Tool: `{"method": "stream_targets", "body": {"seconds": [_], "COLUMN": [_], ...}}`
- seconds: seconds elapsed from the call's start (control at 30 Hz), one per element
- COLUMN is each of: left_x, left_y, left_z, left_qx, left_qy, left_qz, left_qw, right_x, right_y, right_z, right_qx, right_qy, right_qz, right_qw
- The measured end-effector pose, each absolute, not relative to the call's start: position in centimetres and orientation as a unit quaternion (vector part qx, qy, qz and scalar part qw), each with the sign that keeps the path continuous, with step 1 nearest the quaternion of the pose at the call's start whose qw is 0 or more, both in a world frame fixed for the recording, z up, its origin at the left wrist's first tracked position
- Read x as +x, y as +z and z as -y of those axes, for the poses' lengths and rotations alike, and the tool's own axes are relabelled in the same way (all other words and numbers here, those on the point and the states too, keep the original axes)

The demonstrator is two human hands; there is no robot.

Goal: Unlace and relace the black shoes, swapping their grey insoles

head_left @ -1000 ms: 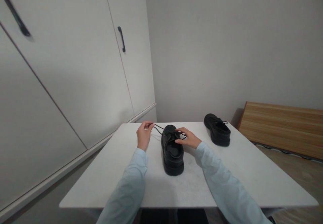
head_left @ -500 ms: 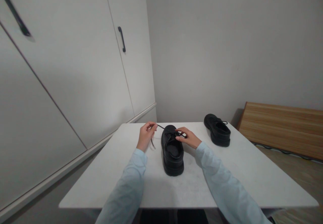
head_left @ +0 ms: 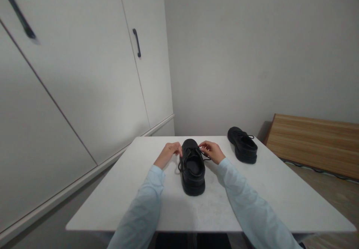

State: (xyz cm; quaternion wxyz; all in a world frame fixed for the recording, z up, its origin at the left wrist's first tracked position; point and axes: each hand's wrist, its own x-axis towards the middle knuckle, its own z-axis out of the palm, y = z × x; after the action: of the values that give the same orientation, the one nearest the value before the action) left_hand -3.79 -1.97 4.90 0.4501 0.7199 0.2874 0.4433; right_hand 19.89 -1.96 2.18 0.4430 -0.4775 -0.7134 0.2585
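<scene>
A black lace-up shoe [head_left: 193, 183] stands on the white table [head_left: 129, 200], its toe pointing away from me and its heel toward me. At its left side is my left hand [head_left: 171, 152], the fingers bent down close to the shoe's edge; what they hold, if anything, is too small to make out. A loop of dark lace [head_left: 180, 166] hangs just below those fingers. My right hand [head_left: 211, 151] is at the shoe's right side, fingertips pinched on the black lace near the eyelets. More lace hangs beneath it.
The matching black shoe [head_left: 246, 153] stands at the table's back right. White cabinet doors [head_left: 84, 73] with dark handles rise on the left. A wooden panel [head_left: 314, 140] leans near the wall at the right.
My left hand has moved right, from holding a lace out beside the shoe to the shoe's left edge. The lace there now hangs in a loop. My right hand has shifted slightly right.
</scene>
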Motion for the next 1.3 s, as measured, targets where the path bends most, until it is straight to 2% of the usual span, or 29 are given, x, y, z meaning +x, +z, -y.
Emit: {"method": "stream_targets", "body": {"seconds": [0.13,0.27,0.4,0.6,0.73,0.9,1.3], "left_x": [-3.7,-3.6,-3.4,-2.9,-2.8,-2.8,-2.7], "left_y": [4.5,4.1,4.2,4.6,4.4,4.2,4.7], "left_z": [1.5,1.2,1.6,2.6,2.8,2.8,3.1], "left_qx": [0.743,0.738,0.732,0.741,0.761,0.771,0.761], "left_qy": [0.397,0.418,0.425,0.368,0.335,0.332,0.330], "left_qz": [-0.387,-0.410,-0.365,-0.307,-0.310,-0.313,-0.315], "left_qw": [0.376,0.335,0.388,0.470,0.461,0.444,0.461], "right_x": [19.6,19.4,19.2,18.8,18.7,18.5,17.9], "right_y": [2.2,2.1,2.0,1.6,1.5,1.1,1.2], "right_z": [2.2,2.3,2.3,2.3,2.2,2.0,2.2], "right_qx": [-0.463,-0.459,-0.462,-0.478,-0.483,-0.484,-0.488], "right_qy": [0.333,0.329,0.337,0.311,0.273,0.286,0.217], "right_qz": [0.684,0.683,0.675,0.669,0.674,0.662,0.658], "right_qw": [0.455,0.463,0.466,0.476,0.487,0.495,0.532]}}
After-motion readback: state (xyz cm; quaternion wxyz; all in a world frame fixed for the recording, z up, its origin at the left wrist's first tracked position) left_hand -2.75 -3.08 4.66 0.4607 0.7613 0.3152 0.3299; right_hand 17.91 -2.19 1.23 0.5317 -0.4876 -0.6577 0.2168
